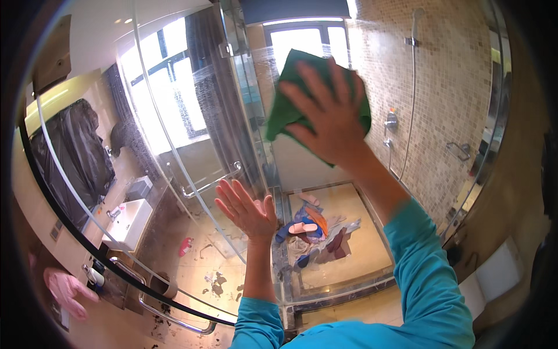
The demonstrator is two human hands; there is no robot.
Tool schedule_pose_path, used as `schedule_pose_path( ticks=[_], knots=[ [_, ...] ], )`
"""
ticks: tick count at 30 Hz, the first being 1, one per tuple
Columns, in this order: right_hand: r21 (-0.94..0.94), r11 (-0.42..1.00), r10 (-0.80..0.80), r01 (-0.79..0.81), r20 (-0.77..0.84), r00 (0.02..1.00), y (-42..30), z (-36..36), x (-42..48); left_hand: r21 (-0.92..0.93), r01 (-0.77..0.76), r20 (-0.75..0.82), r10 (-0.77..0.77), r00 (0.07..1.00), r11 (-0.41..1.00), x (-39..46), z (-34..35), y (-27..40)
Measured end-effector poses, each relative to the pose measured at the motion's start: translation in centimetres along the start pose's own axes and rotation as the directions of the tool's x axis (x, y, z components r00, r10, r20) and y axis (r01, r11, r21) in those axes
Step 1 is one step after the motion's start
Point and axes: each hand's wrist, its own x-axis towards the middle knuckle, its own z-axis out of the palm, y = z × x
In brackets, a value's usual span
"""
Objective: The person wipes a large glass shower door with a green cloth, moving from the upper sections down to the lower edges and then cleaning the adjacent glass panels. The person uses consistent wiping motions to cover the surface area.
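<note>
My right hand is raised with its fingers spread and its palm flat over a green cloth, pressing it to a clear glass shower panel. The cloth sticks out beyond the fingers on all sides. Lower and to the left, my left hand is held up with its palm and fingers against or close to the glass; whether it touches cannot be told. That hand holds nothing. Both forearms come out of turquoise sleeves.
Crumpled clothes and a pink slipper lie on the shower floor. A white washbasin stands left, near a chrome door handle. A hand shower hangs on the mosaic wall. Pink rubber gloves hang lower left.
</note>
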Motion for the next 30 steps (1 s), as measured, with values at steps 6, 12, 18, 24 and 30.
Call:
schedule_pose_path(
  ticks=[6,12,18,24,30],
  knots=[
    [-0.242,0.954,0.128,-0.176,-0.204,0.971,8.1,-2.0,-3.4,0.048,-0.013,0.028,0.011,1.0,0.999,0.5,-0.9,0.5],
    [-0.295,0.939,0.11,-0.179,-0.235,0.966,9.2,-1.4,-5.2,-0.005,0.015,0.077,-0.014,0.997,1.0,-0.2,0.1,0.6],
    [-0.335,0.923,0.126,-0.189,-0.201,0.972,5.5,-0.5,-6.0,0.015,0.028,0.037,-0.029,0.999,0.999,-0.5,0.1,0.4],
    [-0.315,0.946,0.051,-0.073,-0.078,0.996,0.2,1.8,-9.7,0.023,0.034,0.073,-0.035,0.997,0.999,-1.6,2.3,0.0],
    [-0.233,0.972,0.012,-0.023,-0.049,0.999,-2.9,3.1,-14.1,0.092,0.014,0.147,-0.027,0.989,0.996,-0.3,0.2,0.6]
  ],
)
